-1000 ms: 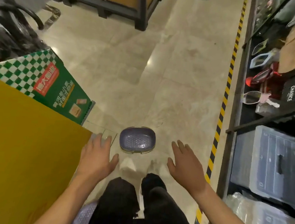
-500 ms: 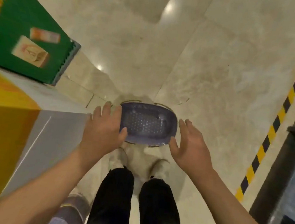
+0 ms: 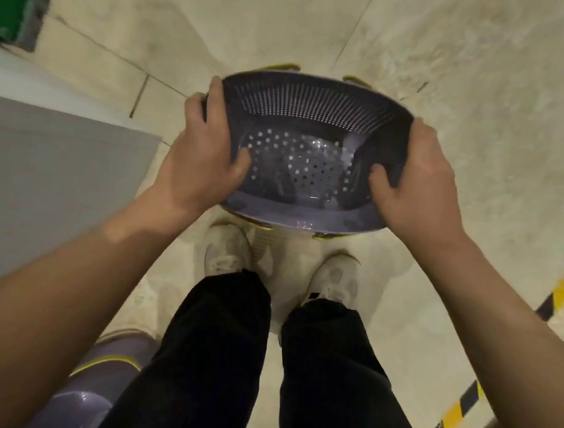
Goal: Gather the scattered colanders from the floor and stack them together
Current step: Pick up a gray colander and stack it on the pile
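Both hands are wrapped round one purple colander (image 3: 307, 148): its left end is gripped by the left hand (image 3: 200, 160), its right end by the right hand (image 3: 418, 180), thumbs inside the rim. It is held above the white shoes (image 3: 227, 253). Another purple colander (image 3: 105, 379) is seen behind the shoes, at the person's left leg.

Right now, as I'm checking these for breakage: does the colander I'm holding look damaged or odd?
No cracks stand out on the purple colander, gripped by left hand and right hand.
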The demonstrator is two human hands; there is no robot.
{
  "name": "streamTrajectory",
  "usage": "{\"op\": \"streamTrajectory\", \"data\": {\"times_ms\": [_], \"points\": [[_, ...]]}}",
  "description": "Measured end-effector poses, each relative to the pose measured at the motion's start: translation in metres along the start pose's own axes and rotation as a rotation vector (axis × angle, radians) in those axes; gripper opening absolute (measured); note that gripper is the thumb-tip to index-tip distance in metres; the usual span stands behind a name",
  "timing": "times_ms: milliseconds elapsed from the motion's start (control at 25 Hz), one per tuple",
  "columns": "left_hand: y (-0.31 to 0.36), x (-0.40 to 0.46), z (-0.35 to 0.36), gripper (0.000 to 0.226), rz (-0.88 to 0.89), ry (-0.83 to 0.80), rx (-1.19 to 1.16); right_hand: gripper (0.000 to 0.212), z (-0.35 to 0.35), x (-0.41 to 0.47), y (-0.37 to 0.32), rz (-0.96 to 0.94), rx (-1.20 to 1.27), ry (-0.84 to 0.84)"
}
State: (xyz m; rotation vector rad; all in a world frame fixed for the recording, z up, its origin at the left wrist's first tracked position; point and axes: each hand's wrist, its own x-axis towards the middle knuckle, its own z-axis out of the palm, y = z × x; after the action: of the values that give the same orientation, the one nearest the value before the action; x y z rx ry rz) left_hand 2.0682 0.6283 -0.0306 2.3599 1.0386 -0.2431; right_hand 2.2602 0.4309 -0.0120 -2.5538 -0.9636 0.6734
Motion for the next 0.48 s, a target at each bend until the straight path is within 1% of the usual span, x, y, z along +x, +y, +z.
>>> {"op": "streamTrajectory", "data": {"times_ms": [40, 80, 160, 200, 240, 280, 320, 360, 400, 440, 480], "points": [[0.016, -0.009, -0.021, 0.086, 0.0, -0.015, -0.012, 0.068, -0.025, -0.01, -0.008, 0.037, 0.018, 0.0], [0.034, -0.02, -0.048, 0.084, 0.005, 0.031, 0.003, 0.072, -0.055, -0.023, -0.019, 0.097, 0.041, 0.011], [0.078, -0.048, -0.122, 0.083, 0.017, 0.054, -0.024, 0.077, -0.127, -0.052, -0.053, 0.218, 0.077, 0.033], [0.107, -0.061, -0.171, 0.082, 0.032, 0.055, -0.024, 0.076, -0.176, -0.063, -0.073, 0.246, 0.091, 0.034], [0.114, -0.075, -0.177, 0.08, 0.023, 0.054, -0.005, 0.075, -0.178, -0.076, -0.079, 0.254, 0.091, -0.005], [0.138, -0.091, -0.217, 0.078, 0.011, 0.063, -0.018, 0.075, -0.217, -0.092, -0.095, 0.259, 0.108, 0.002], [0.167, -0.112, -0.269, 0.078, 0.04, 0.038, -0.019, 0.076, -0.27, -0.111, -0.12, 0.264, 0.12, 0.009], [0.189, -0.131, -0.305, 0.079, 0.021, 0.059, -0.035, 0.077, -0.307, -0.13, -0.137, 0.272, 0.137, -0.001], [0.219, -0.149, -0.359, 0.082, 0.01, 0.064, -0.051, 0.078, -0.364, -0.148, -0.161, 0.26, 0.138, 0.006], [0.222, -0.158, -0.362, 0.083, 0.001, 0.033, -0.059, 0.078, -0.37, -0.161, -0.164, 0.247, 0.129, -0.03], [0.237, -0.172, -0.39, 0.084, 0.005, 0.037, -0.064, 0.077, -0.399, -0.176, -0.173, 0.227, 0.118, 0.011]]}}
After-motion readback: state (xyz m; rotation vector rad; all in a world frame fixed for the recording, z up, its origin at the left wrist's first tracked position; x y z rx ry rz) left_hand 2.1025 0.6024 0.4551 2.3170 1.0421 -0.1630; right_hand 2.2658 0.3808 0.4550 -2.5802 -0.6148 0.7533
